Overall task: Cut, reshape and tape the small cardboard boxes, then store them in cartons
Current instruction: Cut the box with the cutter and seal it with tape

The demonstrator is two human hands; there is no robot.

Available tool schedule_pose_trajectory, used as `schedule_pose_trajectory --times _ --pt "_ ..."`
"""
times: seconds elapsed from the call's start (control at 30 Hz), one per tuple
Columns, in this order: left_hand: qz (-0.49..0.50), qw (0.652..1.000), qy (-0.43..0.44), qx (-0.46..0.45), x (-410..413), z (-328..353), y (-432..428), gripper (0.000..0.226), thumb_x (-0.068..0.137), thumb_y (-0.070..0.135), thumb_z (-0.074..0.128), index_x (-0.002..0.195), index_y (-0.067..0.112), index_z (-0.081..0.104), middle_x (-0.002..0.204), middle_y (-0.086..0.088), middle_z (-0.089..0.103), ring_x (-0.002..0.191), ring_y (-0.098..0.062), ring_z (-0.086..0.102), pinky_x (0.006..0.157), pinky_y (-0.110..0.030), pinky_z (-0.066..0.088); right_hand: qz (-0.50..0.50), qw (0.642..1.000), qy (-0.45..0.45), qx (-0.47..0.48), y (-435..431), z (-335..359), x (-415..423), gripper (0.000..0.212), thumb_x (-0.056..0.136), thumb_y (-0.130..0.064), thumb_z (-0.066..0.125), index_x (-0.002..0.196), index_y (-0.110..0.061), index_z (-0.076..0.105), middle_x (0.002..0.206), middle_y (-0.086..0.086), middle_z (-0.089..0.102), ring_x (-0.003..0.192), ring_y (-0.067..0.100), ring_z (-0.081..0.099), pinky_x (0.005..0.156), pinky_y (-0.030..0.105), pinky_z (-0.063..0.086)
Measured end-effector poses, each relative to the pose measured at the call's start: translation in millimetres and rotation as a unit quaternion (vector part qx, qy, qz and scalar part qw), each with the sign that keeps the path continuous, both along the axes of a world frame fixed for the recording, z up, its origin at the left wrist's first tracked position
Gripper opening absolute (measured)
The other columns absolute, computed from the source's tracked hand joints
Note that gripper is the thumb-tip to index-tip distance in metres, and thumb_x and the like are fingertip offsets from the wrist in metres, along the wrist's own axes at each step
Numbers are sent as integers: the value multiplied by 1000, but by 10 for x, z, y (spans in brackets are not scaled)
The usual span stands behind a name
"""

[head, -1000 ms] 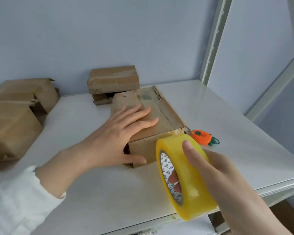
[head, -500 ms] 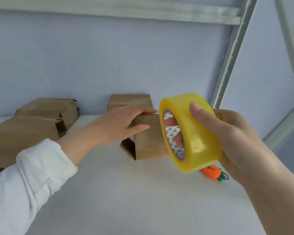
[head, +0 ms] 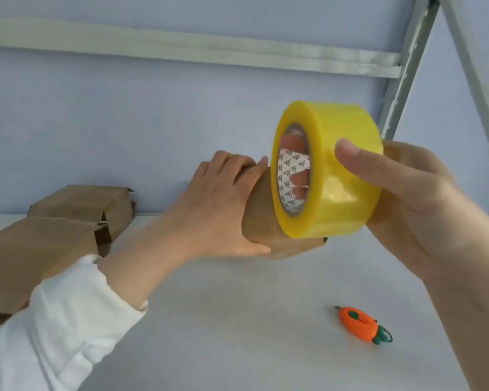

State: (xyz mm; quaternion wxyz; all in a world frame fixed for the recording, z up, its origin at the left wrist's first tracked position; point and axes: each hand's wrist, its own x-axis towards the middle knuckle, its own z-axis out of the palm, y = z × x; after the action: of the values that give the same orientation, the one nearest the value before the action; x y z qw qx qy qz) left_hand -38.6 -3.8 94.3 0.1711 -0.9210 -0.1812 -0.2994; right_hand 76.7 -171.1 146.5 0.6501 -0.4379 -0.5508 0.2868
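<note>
Gripping the small cardboard box (head: pixel 261 221) with the left hand (head: pixel 218 210), fingers curled over its top edge and thumb hooked under its bottom edge, close to the middle of the view. Possibly resting it on the white table (head: pixel 237 320), possibly hanging it just above; not being able to tell which from here. Pinching the yellow tape roll (head: pixel 339 176) with the right hand (head: pixel 407 198) at 3 o'clock of the box: thumb (head: pixel 356 162) pressing on the outer band, fingers (head: pixel 297 179) pushed through the core. Not seeing any loose tape end from here.

Probably preparing to tape the box shut. For doing it well: finding the loose end first with a nail, sticking it on the near face a little before the seam, then pulling the roll across the seam under steady tension. Squeezing the box closed with the left hand during the pull, and moving those fingers out of the tape path. Wrapping past the far edge, rubbing the strip down, then taking the carrot-shaped cutter (head: pixel 357 324) lying at 5 o'clock of the box for cutting. Leaving aside the brown boxes (head: pixel 34 249) at 9 o'clock
</note>
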Motion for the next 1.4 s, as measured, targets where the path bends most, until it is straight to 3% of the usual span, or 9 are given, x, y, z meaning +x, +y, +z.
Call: schedule_pose_trajectory --times 0.13,0.27,0.57,0.7,0.8,0.87,0.97,1.2,1.4 --pt "1 964 137 -227 52 282 120 106 53 75 66 142 34 26 131 11 36 122 -9 27 101 -24 31 -81 996 -22 25 350 125 53 28 80 -31 59 99 -11 64 82 -5 73 74 13 70 63 27 56" --pt "-8 939 164 -302 232 -17 277 100 53 82 58 139 39 31 138 10 40 129 -14 33 107 -34 33 -136 988 25 -75 700 -76 101 40 92 -38 51 106 -2 63 79 2 73 68 15 68 71 37 57" --pt "7 937 144 -319 298 -113 404 110 44 88 51 139 37 32 138 16 38 131 -9 30 109 -34 28 -236 964 84 -88 571 -4 -73 44 90 -49 51 70 -12 63 47 -4 64 43 7 61 41 17 49" --pt "25 935 138 -327 304 -80 418 104 39 91 48 126 36 44 115 15 48 115 -12 41 99 -32 35 -241 963 74 -92 181 32 -190 46 85 -49 57 58 -12 57 36 -6 57 31 5 54 31 15 41" --pt "24 933 159 -322 313 -93 423 122 35 99 42 138 35 34 134 8 44 128 -17 35 107 -38 31 -239 957 46 -159 -84 -87 -286 52 78 -54 56 41 -20 68 42 -5 61 35 6 58 34 18 47" --pt "35 924 166 -342 290 -59 375 121 43 92 47 146 33 22 146 6 31 136 -18 23 112 -38 24 -224 954 53 -190 -202 -217 -346 35 73 -56 53 50 -36 69 50 0 67 43 12 64 44 25 53" --pt "42 916 172 -359 265 -5 279 107 59 77 55 148 34 14 151 7 21 140 -15 12 112 -35 17 -224 944 57 -234 -302 -497 -374 55 69 -55 50 66 -4 68 52 2 67 42 10 62 42 21 50" --pt "39 911 176 -370 199 11 197 97 66 70 60 147 42 13 150 7 22 141 -15 10 114 -36 17 -250 936 69 -238 -280 -908 -483 52 67 -58 54 85 -10 59 51 4 66 44 10 60 50 24 45" --pt "15 889 178 -422 147 177 260 96 58 70 64 142 34 35 145 13 37 132 -9 35 109 -30 31 -205 927 108 -296 -379 -952 -386 42 85 -46 53 85 -7 67 58 4 70 48 13 64 43 16 48"
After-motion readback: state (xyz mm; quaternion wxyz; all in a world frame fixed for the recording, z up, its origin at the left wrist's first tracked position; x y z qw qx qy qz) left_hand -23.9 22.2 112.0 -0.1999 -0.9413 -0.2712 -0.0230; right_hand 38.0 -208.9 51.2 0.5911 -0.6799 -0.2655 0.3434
